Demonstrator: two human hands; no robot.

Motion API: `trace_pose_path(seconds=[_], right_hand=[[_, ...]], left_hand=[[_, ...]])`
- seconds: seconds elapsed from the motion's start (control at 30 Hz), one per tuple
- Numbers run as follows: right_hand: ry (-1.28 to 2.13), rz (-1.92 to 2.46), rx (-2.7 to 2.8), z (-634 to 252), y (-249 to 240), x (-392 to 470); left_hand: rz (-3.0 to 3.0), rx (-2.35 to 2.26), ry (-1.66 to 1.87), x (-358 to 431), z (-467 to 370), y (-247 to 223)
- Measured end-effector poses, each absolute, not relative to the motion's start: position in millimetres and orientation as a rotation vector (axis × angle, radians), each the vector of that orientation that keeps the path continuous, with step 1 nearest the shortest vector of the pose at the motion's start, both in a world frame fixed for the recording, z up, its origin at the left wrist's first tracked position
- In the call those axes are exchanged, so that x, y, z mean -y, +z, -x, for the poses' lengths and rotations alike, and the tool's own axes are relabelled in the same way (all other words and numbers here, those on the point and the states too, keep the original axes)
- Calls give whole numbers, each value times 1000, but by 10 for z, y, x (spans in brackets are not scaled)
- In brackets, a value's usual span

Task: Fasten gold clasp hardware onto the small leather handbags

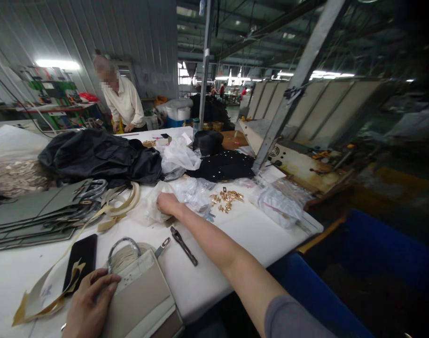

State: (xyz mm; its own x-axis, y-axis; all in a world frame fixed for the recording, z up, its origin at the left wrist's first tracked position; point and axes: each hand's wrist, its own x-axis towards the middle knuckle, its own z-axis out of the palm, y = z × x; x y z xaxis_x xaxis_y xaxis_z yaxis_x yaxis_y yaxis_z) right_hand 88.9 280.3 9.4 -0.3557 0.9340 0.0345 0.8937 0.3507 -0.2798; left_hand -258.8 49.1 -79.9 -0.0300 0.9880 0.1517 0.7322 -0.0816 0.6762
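My left hand (92,300) is closed on the edge of a beige handbag (144,298), its fingers near a row of small holes. A wrapped loop handle (124,240) and a strap with a metal end (163,245) stick out from the bag. Farther forward, my right hand (167,204) reaches into a clear plastic bag (152,206); its fingertips are hidden there. A dark metal hand tool (183,245) lies below my right forearm. Small gold-coloured metal pieces (227,199) are heaped to the right of that hand.
At left lie stacked grey-green panels (27,213), a black phone (81,260) and tape strips (41,300). Behind are black material (101,155) and a dotted black piece (221,166). A metal post (284,108) rises at right. Across the table stands a person (124,101).
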Motion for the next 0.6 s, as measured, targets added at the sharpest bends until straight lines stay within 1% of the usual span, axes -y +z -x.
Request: trace_pose_path(seconds=[0.17, 0.33, 0.47, 0.6], right_hand=[[292, 1644, 2406, -882, -4, -2774], [321, 1650, 2228, -925, -36, -2739], [453, 1629, 2036, -958, 2, -2711], [688, 1574, 1868, -989, 4, -2683]], left_hand=[[-1871, -1792, 893, -458, 2580, -810], [-1901, -1793, 902, -432, 2558, -794], [-1925, -1784, 933, -425, 2538, -792], [-1922, -1791, 944, -408, 2525, -801]])
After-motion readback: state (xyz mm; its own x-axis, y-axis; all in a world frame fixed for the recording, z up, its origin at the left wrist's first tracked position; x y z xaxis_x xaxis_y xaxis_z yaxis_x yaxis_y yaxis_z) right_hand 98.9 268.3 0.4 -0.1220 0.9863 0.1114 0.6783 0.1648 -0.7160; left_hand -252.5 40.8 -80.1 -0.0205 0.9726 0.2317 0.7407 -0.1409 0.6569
